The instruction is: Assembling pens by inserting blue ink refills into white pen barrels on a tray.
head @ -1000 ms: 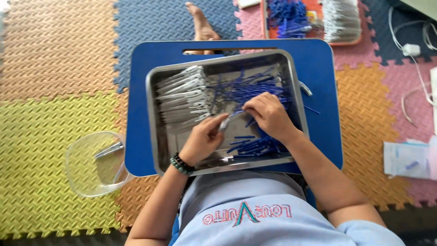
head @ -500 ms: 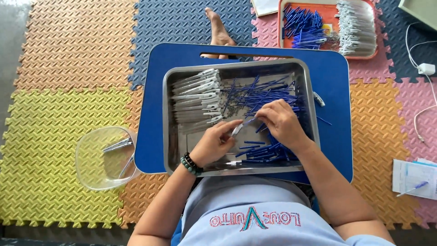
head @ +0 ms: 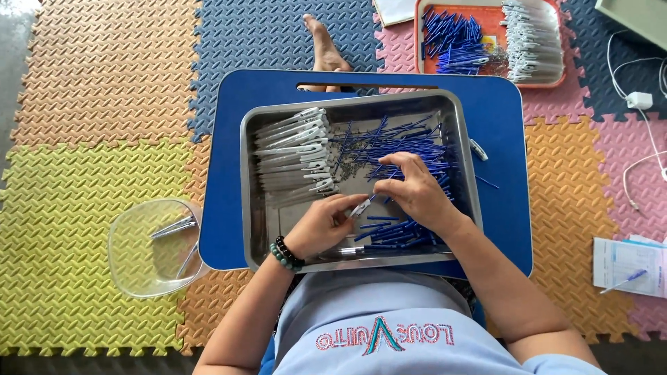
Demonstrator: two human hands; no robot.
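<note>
A steel tray (head: pixel 248 208) rests on a blue lap table (head: pixel 497 173). Inside lie a stack of clear pen barrels (head: pixel 292 156) at the left and loose blue refills (head: pixel 399 142) across the middle and right. My left hand (head: pixel 323 226), with a bead bracelet at the wrist, grips a clear pen barrel (head: pixel 360 207) near the tray's front. My right hand (head: pixel 417 191) sits just right of it, fingertips pinching at the blue refills beside the barrel's tip.
A clear plastic bowl (head: pixel 149 246) with a few finished pens sits on the foam mat at the left. An orange tray (head: pixel 490 42) of refills and barrels lies at the back right. A bare foot (head: pixel 323 48) shows behind the table. Papers with a pen (head: pixel 629 267) and white cables (head: pixel 643 104) lie at the right.
My head has shifted, so the tray sits lower and more centred in view. My right hand has moved slightly toward the refill pile while the left keeps holding the barrel.
</note>
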